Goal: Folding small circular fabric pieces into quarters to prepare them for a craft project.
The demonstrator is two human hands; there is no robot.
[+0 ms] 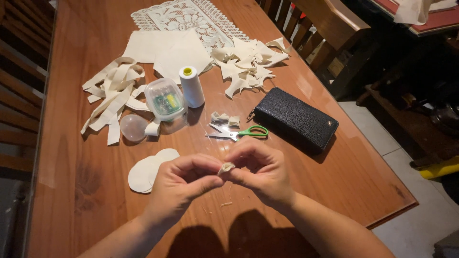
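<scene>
Head view, w/ the small folded cloth piece (226,167) taken as clock centre. Both hands are raised over the wooden desk (344,181), fingertips meeting at the cloth piece. L hand (184,184) sits at approx. 8 o'clock of it, fingers curled, thumb and forefinger pinched shut on its left edge. R hand (260,172) sits at approx. 3–4 o'clock, fingers curled likewise, thumb and forefinger pinched on its right edge. The cloth piece is thus held between the two hands, clear of the desk; only its cream top shows, rest is hidden by the fingers. At 12 o'clock, near: green-handled scissors (239,133) lying flat, blades pointing left, w/ small fabric bits (224,118) just beyond. At 1–2 o'clock: black wallet-type case (296,122), flat on the desk. At 9 o'clock, just beside the L hand: round cream fabric discs (149,172), stacked/overlapping. At 10–11 o'clock: clear plastic ball (133,127), clear lidded box (165,99) w/ coloured contents, and a white thread spool (191,86) standing upright, touching or nearly touching the box. Further out at 10–11 o'clock: pile of cream fabric strips (112,93). At 12 o'clock, far: flat cream fabric sheets (167,50), lace doily (186,16), and a heap of cut cream scraps (246,64). Loose thread bits (225,204) lie on the desk at 6 o'clock.
</scene>
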